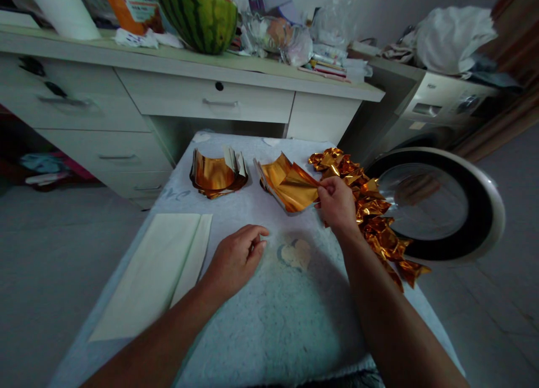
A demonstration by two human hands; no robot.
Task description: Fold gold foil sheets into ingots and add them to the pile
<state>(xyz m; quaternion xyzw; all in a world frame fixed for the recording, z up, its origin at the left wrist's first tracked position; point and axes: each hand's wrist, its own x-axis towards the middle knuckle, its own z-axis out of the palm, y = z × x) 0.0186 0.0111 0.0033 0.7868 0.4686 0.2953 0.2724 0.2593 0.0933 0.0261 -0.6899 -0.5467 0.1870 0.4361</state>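
My right hand [337, 202] pinches the right corner of a gold foil sheet [290, 186] between thumb and fingertips. That sheet lies on a bent stack of foil with silvery edges. My left hand [240, 259] rests over the near middle of the cloth-covered table [269, 320], loosely curled and holding nothing, with a small gap between thumb and index finger. Left of the pinched sheet lies another curved stack of gold foil sheets [214, 174]. A heap of crumpled, folded gold foil pieces [373, 208] runs along the table's right edge, beside my right forearm.
Pale folded paper [155, 270] lies at the table's left. Behind stands a white desk [252, 104] with drawers, carrying a cut watermelon [202, 20], plastic bags and an orange packet [130, 6]. At right, a washing machine's round door [484, 208] hangs open near the foil heap.
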